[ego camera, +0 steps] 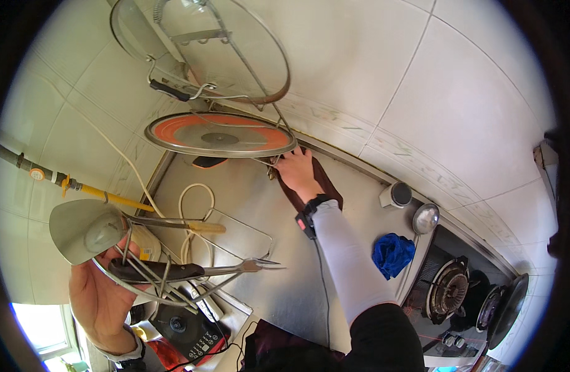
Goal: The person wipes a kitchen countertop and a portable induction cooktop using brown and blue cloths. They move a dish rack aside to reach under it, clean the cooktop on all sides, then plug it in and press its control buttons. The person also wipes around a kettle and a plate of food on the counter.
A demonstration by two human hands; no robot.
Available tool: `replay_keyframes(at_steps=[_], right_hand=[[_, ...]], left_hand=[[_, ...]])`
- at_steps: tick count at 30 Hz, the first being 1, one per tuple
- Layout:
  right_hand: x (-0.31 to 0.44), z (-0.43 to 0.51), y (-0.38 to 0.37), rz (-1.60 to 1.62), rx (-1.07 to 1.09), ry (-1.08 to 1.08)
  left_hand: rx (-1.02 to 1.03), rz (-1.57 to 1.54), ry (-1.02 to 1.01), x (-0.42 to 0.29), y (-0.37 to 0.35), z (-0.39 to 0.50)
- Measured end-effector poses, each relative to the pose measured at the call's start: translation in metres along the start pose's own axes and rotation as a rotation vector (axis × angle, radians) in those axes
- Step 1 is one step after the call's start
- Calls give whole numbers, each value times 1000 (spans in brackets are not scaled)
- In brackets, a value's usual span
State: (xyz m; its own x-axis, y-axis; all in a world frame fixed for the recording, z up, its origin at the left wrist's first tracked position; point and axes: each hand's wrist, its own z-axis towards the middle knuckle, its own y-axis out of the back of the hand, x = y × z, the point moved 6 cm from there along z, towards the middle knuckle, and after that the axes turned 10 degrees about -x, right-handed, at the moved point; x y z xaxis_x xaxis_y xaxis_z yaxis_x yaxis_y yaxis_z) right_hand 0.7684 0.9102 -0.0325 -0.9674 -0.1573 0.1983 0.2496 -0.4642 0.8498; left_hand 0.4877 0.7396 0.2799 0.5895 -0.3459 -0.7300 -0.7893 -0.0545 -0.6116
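Observation:
My left hand [106, 293] is raised at the left, gripping a wire rack [161, 283] that holds a cleaver [87, 230] and scissors with dark handles [182, 272]. Part of its fingers is hidden behind the rack. My right hand [296, 172] lies on a dark brown cloth [329, 183] on the steel counter, close to the back wall; its fingertips reach under the edge of a round pot lid with an orange ring [219, 135]. Whether the fingers pinch the cloth cannot be told. The lid leans in a metal lid rack [280, 114], where a glass lid [287, 69] also stands.
A blue cloth [393, 255], a lidded jar [396, 195] and a steel ladle [425, 218] lie right, beside a gas stove [429, 288] with a black pan [508, 311]. A white cable [185, 190] loops on the counter. An induction cooker [187, 325] stands lower left, a yellow gas hose [117, 197] above.

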Motion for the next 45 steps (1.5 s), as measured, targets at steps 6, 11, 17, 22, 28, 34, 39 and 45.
replay_keyframes(at_steps=[6,11,17,22,28,34,39,45], right_hand=[[0,2,3,-130,40,-221],[-61,-53,55,-178,-113,-428],[-61,-118,88,-427,-41,-769],[4,-199,134,-355,52,-742],[2,-215,147,1254,243,-1175],[-42,-169,172,327,-296,-730],[18,-164,108,-138,82,-636],[18,-60,51,49,-84,-92]], left_hand=[[70,6,11,12,-8,7],[190,-37,58,11,-18,7],[161,-42,40,6,-2,2],[171,-72,117,8,3,7],[253,-64,141,10,0,12],[206,-29,116,8,3,10],[-72,-144,55,6,23,9],[-49,-230,35,5,22,3]])
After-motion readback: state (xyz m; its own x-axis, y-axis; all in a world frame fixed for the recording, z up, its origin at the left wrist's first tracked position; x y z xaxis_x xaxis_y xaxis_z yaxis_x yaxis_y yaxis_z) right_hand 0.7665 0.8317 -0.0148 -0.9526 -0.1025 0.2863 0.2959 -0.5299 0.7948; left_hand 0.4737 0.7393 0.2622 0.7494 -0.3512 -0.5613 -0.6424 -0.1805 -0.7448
